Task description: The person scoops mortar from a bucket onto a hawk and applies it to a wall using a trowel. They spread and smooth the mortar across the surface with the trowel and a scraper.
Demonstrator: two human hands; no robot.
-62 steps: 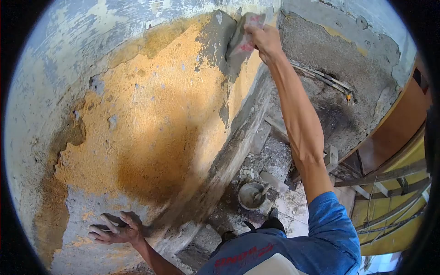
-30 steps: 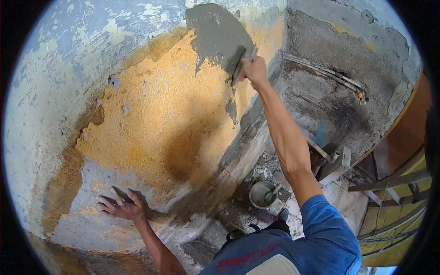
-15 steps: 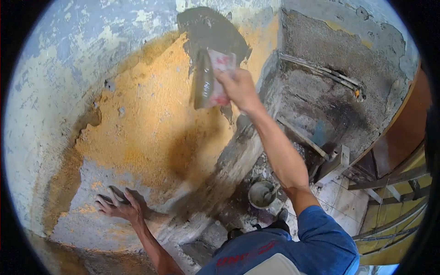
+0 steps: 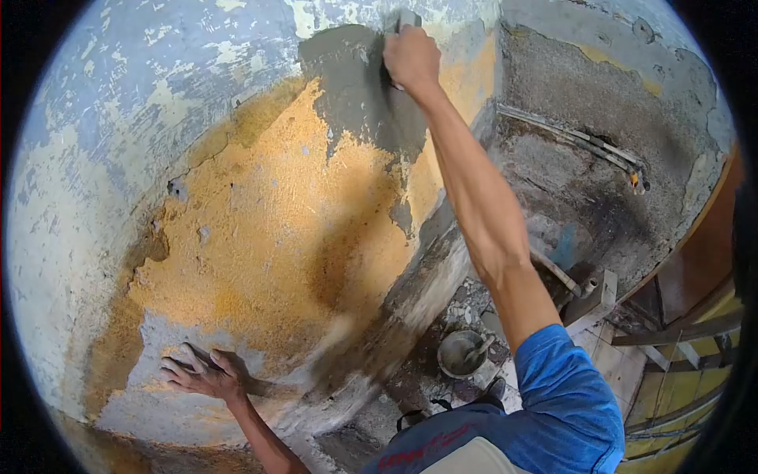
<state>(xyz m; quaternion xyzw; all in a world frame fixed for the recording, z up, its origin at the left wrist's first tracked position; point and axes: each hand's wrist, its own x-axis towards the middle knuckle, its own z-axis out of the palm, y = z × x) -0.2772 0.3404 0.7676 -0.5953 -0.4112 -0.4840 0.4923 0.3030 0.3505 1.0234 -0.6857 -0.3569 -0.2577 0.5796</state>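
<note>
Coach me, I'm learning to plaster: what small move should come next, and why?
Probably draw the trowel down over the gray plaster with the right hand: the trowel is near the patch's top, while the lower edge looks ragged against the orange wall.

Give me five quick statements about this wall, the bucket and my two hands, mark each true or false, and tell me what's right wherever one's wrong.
1. The left hand is spread against the wall. True.
2. The bucket on the floor has a handle sticking up out of it. True.
3. The right hand is inside the bucket. False: it is raised at the wall, gripping a tool.
4. The grey patch covers all of the orange area. False: much of the orange shows below it.
5. The right sleeve is blue. True.
</note>
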